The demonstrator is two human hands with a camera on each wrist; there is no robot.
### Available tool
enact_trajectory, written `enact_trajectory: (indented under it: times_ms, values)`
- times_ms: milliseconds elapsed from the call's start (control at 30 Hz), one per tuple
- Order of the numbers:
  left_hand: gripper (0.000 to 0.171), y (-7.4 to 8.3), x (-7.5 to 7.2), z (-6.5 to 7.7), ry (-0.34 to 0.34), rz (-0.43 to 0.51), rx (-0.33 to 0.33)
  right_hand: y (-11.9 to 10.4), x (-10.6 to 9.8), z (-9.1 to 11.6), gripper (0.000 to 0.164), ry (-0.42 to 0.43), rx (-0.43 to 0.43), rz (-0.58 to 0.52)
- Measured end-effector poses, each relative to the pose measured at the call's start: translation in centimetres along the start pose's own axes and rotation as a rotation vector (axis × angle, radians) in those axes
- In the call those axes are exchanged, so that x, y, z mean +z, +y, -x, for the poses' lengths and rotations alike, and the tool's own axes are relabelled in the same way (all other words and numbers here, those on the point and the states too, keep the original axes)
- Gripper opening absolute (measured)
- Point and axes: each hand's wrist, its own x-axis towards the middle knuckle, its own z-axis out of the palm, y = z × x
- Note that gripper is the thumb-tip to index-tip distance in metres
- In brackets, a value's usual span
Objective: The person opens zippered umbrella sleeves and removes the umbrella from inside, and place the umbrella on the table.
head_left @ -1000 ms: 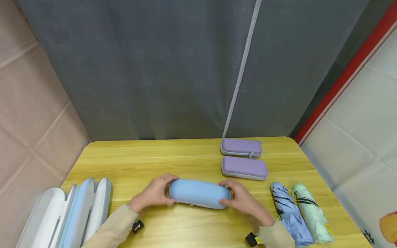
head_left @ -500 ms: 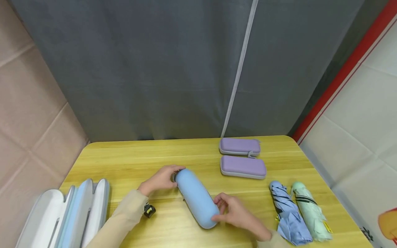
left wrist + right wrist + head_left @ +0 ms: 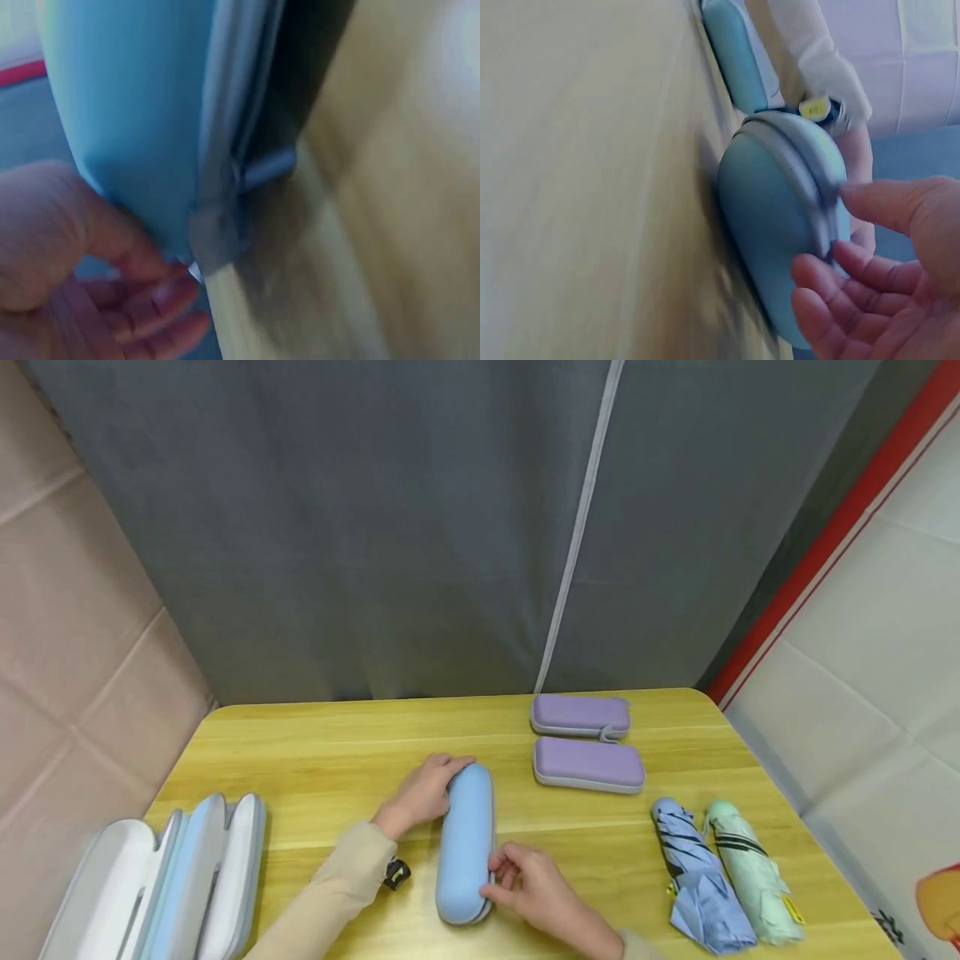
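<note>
A blue zippered hard case (image 3: 465,843) stands lengthwise away from me on the wooden table, its grey zipper band along the right side. My left hand (image 3: 423,789) holds its far end; in the left wrist view the thumb and fingertips meet beside the grey fabric tab (image 3: 214,240). At the near right edge, my right hand (image 3: 528,885) has thumb and fingers against the zipper side. In the right wrist view the thumb presses one half of the case (image 3: 757,202) and curled fingertips sit at the zipper seam.
Two purple zippered cases (image 3: 588,764) lie at the back right. To the right are a folded blue umbrella (image 3: 701,885) and a mint-green one (image 3: 753,877). White and blue upright panels (image 3: 217,868) stand at left. A grey curtain (image 3: 375,543) hangs behind the table (image 3: 330,739).
The blue case has turned from lying crosswise to pointing away from me. My left hand has moved right and farther away with its far end; my right hand has come left and nearer.
</note>
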Motion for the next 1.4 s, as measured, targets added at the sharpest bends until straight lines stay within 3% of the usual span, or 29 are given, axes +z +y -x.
enact_trajectory:
  times_ms: [100, 200, 367, 467, 667, 733, 833, 1000, 1167, 1300, 1400]
  values:
    - [0.049, 1.2, 0.4, 1.2, 0.092, 0.057, -0.094, 0.4, 0.1, 0.1, 0.004, 0.047, -0.055, 0.012]
    - [0.049, 2.7, 0.5, 2.6, 0.145, 0.177, -0.198, 0.5, 0.1, 0.0, 0.009, 0.080, -0.080, 0.025]
    - [0.097, 4.3, 1.0, 4.2, 0.103, 0.280, -0.337, 0.5, 0.0, -0.2, 0.010, 0.109, -0.128, 0.037]
    - [0.109, 4.4, 1.4, 4.6, 0.085, 0.315, -0.352, 0.5, 0.1, -0.4, 0.008, 0.136, -0.171, 0.080]
    - [0.097, 3.5, 1.2, 5.1, 0.091, 0.495, -0.342, 0.2, 0.6, -1.1, 0.005, 0.206, -0.215, 0.204]
    - [0.095, 3.2, 1.0, 5.4, 0.081, 0.570, -0.369, 0.1, 0.7, -1.5, 0.006, 0.244, -0.204, 0.242]
    - [0.092, 2.7, 0.8, 5.8, 0.070, 0.660, -0.422, -0.3, 1.0, -2.3, 0.022, 0.280, -0.138, 0.294]
    - [0.084, 2.0, 0.7, 6.3, 0.055, 0.835, -0.469, -1.0, 1.2, -3.6, 0.046, 0.259, 0.023, 0.386]
    - [0.076, 1.9, 0.3, 6.7, 0.024, 0.982, -0.487, -1.6, 1.3, -4.9, 0.056, 0.240, 0.103, 0.482]
    - [0.074, 2.6, -0.4, 6.9, 0.013, 1.000, -0.510, -1.7, 1.6, -5.7, 0.056, 0.213, 0.135, 0.566]
    - [0.074, 3.5, -0.8, 6.7, 0.009, 0.892, -0.495, -1.8, 1.8, -6.1, 0.053, 0.198, 0.147, 0.604]
